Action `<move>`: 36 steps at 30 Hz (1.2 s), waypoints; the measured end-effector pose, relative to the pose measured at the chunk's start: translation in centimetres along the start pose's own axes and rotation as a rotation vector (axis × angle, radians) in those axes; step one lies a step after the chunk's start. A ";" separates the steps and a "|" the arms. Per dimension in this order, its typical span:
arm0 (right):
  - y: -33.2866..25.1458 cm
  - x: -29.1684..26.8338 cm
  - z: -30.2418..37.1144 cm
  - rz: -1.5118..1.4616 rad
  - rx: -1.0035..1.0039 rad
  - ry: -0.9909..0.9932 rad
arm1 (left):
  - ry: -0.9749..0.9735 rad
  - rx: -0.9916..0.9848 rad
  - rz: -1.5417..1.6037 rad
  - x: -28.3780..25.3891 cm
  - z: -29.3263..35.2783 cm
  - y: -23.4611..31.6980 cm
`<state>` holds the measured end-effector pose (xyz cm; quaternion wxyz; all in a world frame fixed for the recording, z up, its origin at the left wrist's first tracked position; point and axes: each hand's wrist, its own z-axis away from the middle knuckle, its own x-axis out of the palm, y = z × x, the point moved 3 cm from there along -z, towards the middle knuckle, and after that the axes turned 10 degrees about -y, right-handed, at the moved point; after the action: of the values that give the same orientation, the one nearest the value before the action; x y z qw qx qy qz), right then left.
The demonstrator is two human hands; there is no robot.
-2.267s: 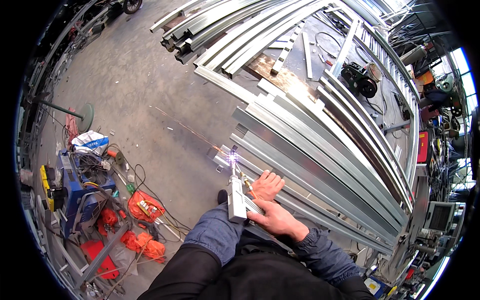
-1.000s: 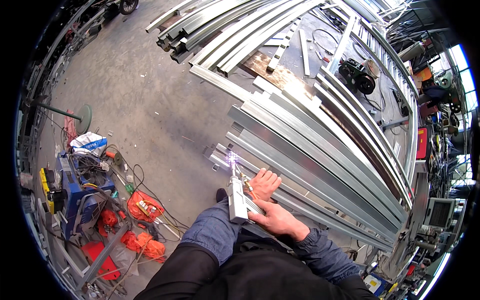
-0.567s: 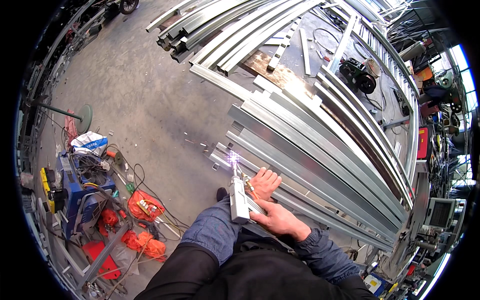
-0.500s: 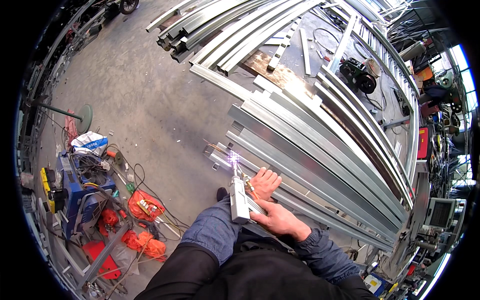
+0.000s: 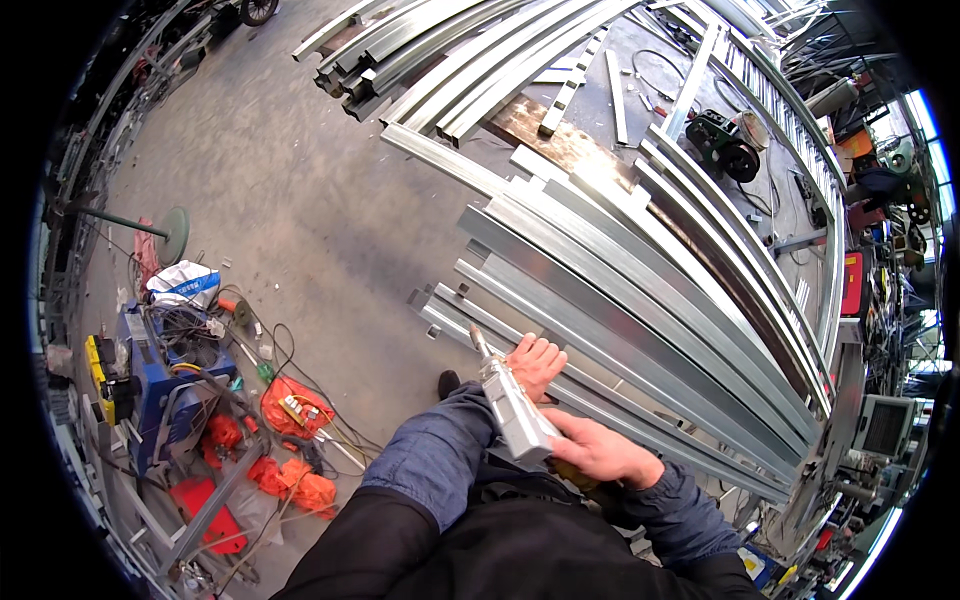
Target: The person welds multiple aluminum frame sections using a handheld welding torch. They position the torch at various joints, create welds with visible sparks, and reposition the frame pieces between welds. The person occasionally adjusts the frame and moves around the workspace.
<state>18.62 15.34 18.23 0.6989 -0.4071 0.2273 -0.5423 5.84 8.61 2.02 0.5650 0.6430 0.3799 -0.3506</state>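
Note:
My right hand [image 5: 600, 448] is closed around the rear of a boxy grey welding gun [image 5: 518, 415]. Its narrow nozzle with a copper-coloured tip points away from me and slightly left, over the ends of the nearest steel profiles [image 5: 600, 405]. No light shows at the tip. Just right of the gun's front part lies my left hand [image 5: 536, 366], its fingers bent over a steel profile. The gun hides part of that hand and its wrist. Several long, shiny channel profiles [image 5: 640, 310] lie side by side beyond both hands.
At the left stand a blue machine [image 5: 165, 385] with cables and a red bag [image 5: 297, 405] on the floor. A round-based green stand [image 5: 174, 235] is farther back. More profiles [image 5: 500, 60] lie at the far side. A dark wheeled machine [image 5: 722, 145] sits at the far right.
The bright purple-white light at the gun's tip has gone out. My right hand has drawn the gun back and to the right, tilting it. My left hand stays almost in place.

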 end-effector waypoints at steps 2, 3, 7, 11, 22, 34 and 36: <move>-0.6 -1.8 0.8 -0.235 -0.069 -0.101 | 0.042 -0.066 -0.080 1.5 0.3 0.0; -1.9 -2.7 1.3 -0.464 0.019 -0.124 | 0.050 -0.077 -0.134 1.6 0.2 0.0; -1.2 -7.5 -0.8 -0.522 0.151 -0.208 | -0.141 -0.293 0.281 5.5 1.2 -0.9; 2.8 -10.7 -4.0 -0.651 0.147 -0.245 | -0.343 -0.352 0.380 4.7 1.1 -0.9; 8.9 -13.8 -7.3 -0.983 0.222 -0.388 | -0.349 -0.262 0.269 3.2 0.4 -0.4; 9.5 -15.4 -7.6 -0.893 0.284 -0.367 | -0.257 -0.163 0.106 3.7 0.2 -0.3; 9.6 -15.5 -7.6 -0.877 0.294 -0.374 | -0.247 -0.159 0.121 3.9 0.3 -0.3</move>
<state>13.58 28.29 4.21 0.4837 -0.4518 -0.1732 -0.7293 7.36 8.70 -1.58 0.6766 0.5701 0.2947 -0.3611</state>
